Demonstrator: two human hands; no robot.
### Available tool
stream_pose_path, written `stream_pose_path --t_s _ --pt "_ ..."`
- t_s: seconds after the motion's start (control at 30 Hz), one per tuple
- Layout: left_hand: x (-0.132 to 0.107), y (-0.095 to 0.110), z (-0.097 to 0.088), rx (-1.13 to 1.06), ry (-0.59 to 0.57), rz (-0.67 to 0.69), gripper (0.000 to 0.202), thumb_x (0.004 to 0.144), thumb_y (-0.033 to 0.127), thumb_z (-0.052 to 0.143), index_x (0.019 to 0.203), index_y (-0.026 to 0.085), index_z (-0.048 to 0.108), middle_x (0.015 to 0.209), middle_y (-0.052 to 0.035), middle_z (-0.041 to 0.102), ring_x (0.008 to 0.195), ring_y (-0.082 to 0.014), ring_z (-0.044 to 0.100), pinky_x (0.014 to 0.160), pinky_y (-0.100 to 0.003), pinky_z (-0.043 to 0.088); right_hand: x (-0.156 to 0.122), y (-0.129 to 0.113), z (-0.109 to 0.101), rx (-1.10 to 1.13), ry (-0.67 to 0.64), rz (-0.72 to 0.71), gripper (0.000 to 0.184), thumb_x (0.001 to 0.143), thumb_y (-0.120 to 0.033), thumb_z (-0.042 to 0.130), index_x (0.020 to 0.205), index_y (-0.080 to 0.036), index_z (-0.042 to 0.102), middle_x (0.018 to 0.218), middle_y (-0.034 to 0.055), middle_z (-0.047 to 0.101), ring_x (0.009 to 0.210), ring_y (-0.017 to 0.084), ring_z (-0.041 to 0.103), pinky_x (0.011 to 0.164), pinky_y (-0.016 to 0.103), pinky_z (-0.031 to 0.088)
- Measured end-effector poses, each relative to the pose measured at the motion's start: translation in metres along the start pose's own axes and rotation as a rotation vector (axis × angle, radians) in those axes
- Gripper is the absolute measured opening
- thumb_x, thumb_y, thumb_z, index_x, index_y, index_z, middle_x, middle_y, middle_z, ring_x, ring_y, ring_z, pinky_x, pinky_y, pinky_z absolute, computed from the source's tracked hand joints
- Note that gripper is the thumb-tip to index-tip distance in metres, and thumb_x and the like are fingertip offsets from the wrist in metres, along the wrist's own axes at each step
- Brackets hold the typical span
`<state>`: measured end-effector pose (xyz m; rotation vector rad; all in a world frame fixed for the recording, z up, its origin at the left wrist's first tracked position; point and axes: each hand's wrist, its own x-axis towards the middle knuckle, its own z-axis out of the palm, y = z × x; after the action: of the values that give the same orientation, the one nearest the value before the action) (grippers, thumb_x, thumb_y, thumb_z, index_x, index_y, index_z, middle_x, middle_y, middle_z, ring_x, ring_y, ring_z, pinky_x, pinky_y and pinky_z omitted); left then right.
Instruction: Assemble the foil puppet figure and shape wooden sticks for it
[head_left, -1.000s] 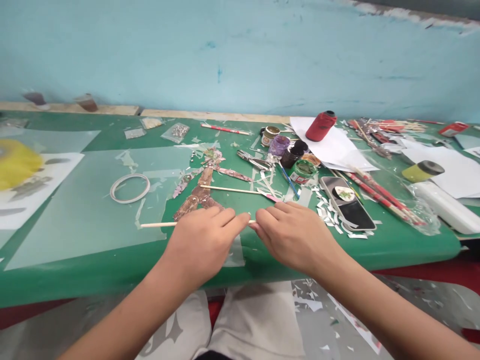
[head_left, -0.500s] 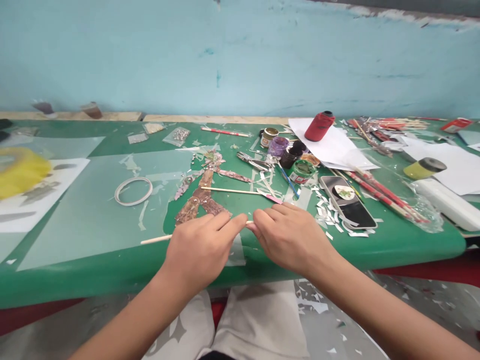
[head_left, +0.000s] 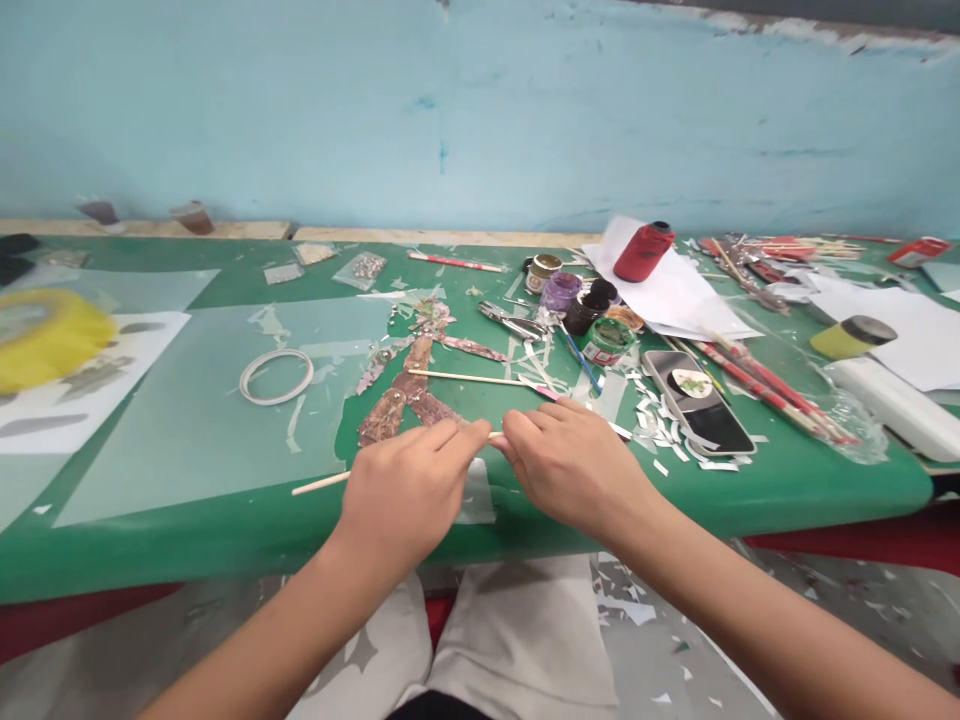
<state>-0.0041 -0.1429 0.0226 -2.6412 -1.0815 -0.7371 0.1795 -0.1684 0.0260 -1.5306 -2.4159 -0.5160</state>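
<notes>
My left hand [head_left: 409,490] and my right hand [head_left: 574,465] meet fingertip to fingertip near the front edge of the green table [head_left: 225,540]. Both pinch a thin wooden stick [head_left: 321,484], whose free end juts out leftward from under my left hand. Just beyond my knuckles lies a flat brown foil-covered puppet figure [head_left: 409,385] with a second stick [head_left: 465,378] laid across it. A clear plastic sheet [head_left: 187,420] lies under and left of the figure.
A tape ring [head_left: 276,376] lies left of the figure. Pliers [head_left: 514,322], small paint jars [head_left: 581,305], a red thread spool [head_left: 643,250], a phone [head_left: 697,400], paper scraps, red-wrapped sticks [head_left: 765,385] and white paper crowd the right. A yellow object [head_left: 41,335] sits far left.
Both hands have shifted slightly away from me with the stick, whose free left end now points lower. The view has drifted a little left.
</notes>
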Motion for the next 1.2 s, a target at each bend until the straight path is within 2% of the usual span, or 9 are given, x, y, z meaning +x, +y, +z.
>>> stream_pose_path --t_s 0.17,0.27,0.33,0.57,0.73,0.83,0.97,1.07,1.2 --pt "0.007 -0.001 0.005 -0.042 -0.259 -0.064 0.022 0.096 0.027 0.042 0.092 0.023 0.063 0.069 0.0025 0.068 0.060 -0.0157 0.062 0.047 -0.028 0.023 -0.006 0.023 0.005 0.182 -0.183 0.052 0.037 0.100 -0.040 0.035 0.085 -0.018 0.060 0.067 0.0021 0.062 0.063 0.016 0.055 0.065 0.028 0.031" --pt "0.013 0.004 0.013 -0.035 -0.409 -0.199 0.021 0.097 0.032 0.042 0.096 0.021 0.060 0.066 0.0011 0.065 0.060 -0.0170 0.061 0.046 -0.027 0.018 -0.021 0.041 0.013 0.062 -0.193 0.315 0.028 0.095 -0.038 0.048 0.103 -0.015 0.062 0.090 0.0095 0.065 0.082 0.022 0.059 0.073 0.031 0.037" --pt "0.017 0.007 0.021 -0.040 -0.444 -0.238 0.020 0.096 0.032 0.044 0.093 0.020 0.059 0.071 0.0002 0.066 0.064 -0.0170 0.062 0.048 -0.027 0.020 -0.030 0.049 0.020 -0.088 -0.251 0.463 0.026 0.092 -0.034 0.052 0.102 -0.013 0.064 0.094 0.0147 0.063 0.087 0.026 0.058 0.075 0.035 0.039" --pt "0.027 0.005 0.055 -0.051 -0.304 -0.190 0.017 0.092 0.031 0.053 0.085 0.020 0.064 0.086 -0.0041 0.066 0.083 -0.0206 0.060 0.067 -0.032 0.037 -0.036 0.055 0.037 0.015 -0.413 0.586 0.018 0.093 -0.023 0.045 0.098 -0.012 0.059 0.095 0.0131 0.063 0.086 0.025 0.060 0.073 0.032 0.042" --pt "0.027 0.001 0.064 -0.163 -0.291 -0.230 0.014 0.090 0.030 0.057 0.084 0.021 0.066 0.081 -0.0027 0.063 0.078 -0.0185 0.057 0.068 -0.031 0.038 -0.043 0.054 0.040 0.181 -0.263 0.553 0.036 0.093 -0.016 0.032 0.124 -0.012 0.050 0.107 0.0161 0.063 0.087 0.025 0.063 0.070 0.032 0.044" --pt "0.027 0.001 0.063 -0.212 -0.291 -0.256 0.012 0.090 0.030 0.058 0.085 0.021 0.065 0.081 -0.0016 0.063 0.077 -0.0176 0.057 0.068 -0.030 0.038 -0.050 0.047 0.036 0.274 -0.175 0.647 0.042 0.093 -0.016 0.028 0.130 -0.015 0.045 0.102 0.0142 0.065 0.082 0.024 0.064 0.066 0.033 0.045" --pt "0.026 0.001 0.062 -0.196 -0.294 -0.260 0.017 0.092 0.030 0.054 0.085 0.021 0.066 0.082 -0.0020 0.065 0.078 -0.0177 0.057 0.067 -0.030 0.038 -0.052 0.031 0.027 0.406 -0.186 0.825 0.036 0.097 -0.033 0.028 0.121 -0.019 0.051 0.074 0.0047 0.064 0.061 0.022 0.061 0.057 0.029 0.040" --pt "0.026 0.001 0.063 -0.201 -0.278 -0.268 0.018 0.093 0.030 0.052 0.088 0.022 0.067 0.084 -0.0019 0.066 0.079 -0.0176 0.057 0.068 -0.030 0.038 -0.051 0.022 0.022 0.461 -0.185 0.828 0.037 0.095 -0.047 0.037 0.115 -0.021 0.054 0.073 0.0029 0.065 0.058 0.020 0.059 0.056 0.027 0.040" --pt "0.025 0.000 0.064 -0.220 -0.267 -0.271 0.012 0.091 0.028 0.056 0.088 0.022 0.066 0.082 -0.0010 0.066 0.079 -0.0179 0.057 0.068 -0.030 0.039 -0.052 0.015 0.023 0.429 -0.226 0.756 0.032 0.097 -0.040 0.033 0.104 -0.022 0.059 0.079 0.0052 0.068 0.065 0.020 0.063 0.056 0.026 0.039"
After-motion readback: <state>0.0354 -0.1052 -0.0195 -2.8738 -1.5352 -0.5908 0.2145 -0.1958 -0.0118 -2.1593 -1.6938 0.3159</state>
